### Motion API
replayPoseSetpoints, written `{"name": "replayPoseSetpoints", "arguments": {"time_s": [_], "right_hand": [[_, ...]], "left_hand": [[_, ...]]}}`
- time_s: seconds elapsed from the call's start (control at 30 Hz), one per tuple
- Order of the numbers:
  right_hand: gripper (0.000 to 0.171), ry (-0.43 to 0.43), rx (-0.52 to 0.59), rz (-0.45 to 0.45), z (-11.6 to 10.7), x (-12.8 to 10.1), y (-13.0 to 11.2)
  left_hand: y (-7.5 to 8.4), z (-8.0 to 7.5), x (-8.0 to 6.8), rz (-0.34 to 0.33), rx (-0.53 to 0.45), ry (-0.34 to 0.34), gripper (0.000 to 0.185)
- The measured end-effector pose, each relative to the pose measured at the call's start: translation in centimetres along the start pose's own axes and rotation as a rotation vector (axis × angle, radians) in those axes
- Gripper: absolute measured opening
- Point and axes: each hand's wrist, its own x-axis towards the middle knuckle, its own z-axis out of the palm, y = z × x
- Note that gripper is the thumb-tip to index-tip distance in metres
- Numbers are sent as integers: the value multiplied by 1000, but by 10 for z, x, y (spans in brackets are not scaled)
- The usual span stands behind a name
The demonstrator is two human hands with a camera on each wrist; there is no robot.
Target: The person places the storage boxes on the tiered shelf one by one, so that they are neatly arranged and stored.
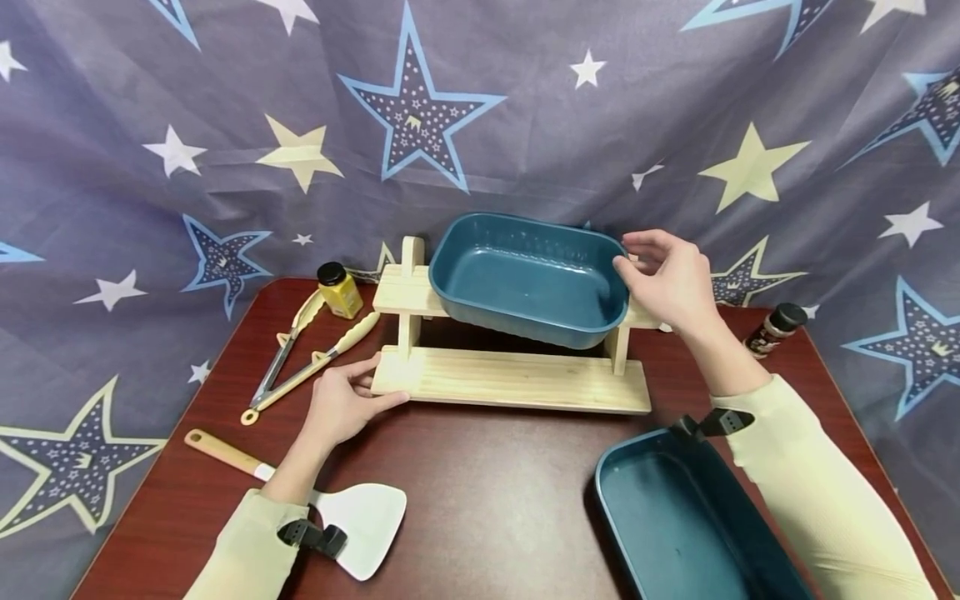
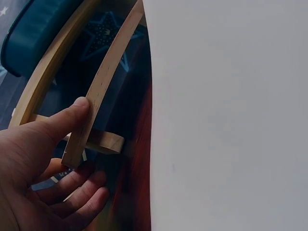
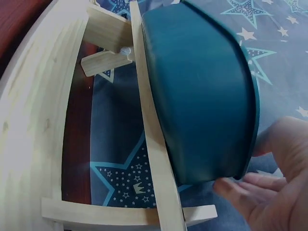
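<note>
My left hand (image 1: 347, 404) pinches the left end of the lower board of a two-tier wooden shelf (image 1: 517, 375). Its thumb lies on the board's front edge (image 2: 103, 79), the other fingers below. At the upper board's right end, my right hand (image 1: 671, 279) holds a deep blue-green baking dish (image 1: 525, 287) by the rim. The thumb goes over the rim; the fingers (image 3: 236, 192) are against the outside. The dish sits on the upper board, slightly askew. A second blue-green dish (image 1: 675, 517) lies on the table below my right forearm.
Left on the table (image 1: 495, 467) are open tongs (image 1: 300, 379), a yellow black-capped bottle (image 1: 341, 292) and a white spatula (image 1: 367, 525) partly under my left forearm. A dark spice jar (image 1: 776, 329) stands right. A star-patterned cloth (image 1: 525, 108) hangs behind.
</note>
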Motion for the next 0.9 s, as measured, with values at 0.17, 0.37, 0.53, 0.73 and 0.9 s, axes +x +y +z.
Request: {"name": "replayPoseSetpoints", "arguments": {"time_s": [0.17,0.37,0.53,0.73,0.9], "right_hand": [[38,-13,-13,11,-2,-5,0],[37,-18,-14,15,-1,-5,1],[37,-30,-11,22,0,-2,2],[32,8,31,24,8,3,5],[27,64,50,32,13,10,6]], "left_hand": [[1,0,0,1,-8,6,84],[0,1,0,6,3,17,84],[0,1,-1,12,8,13,84],[-2,1,-1,20,8,15,84],[-1,1,0,27,9,16,84]]}}
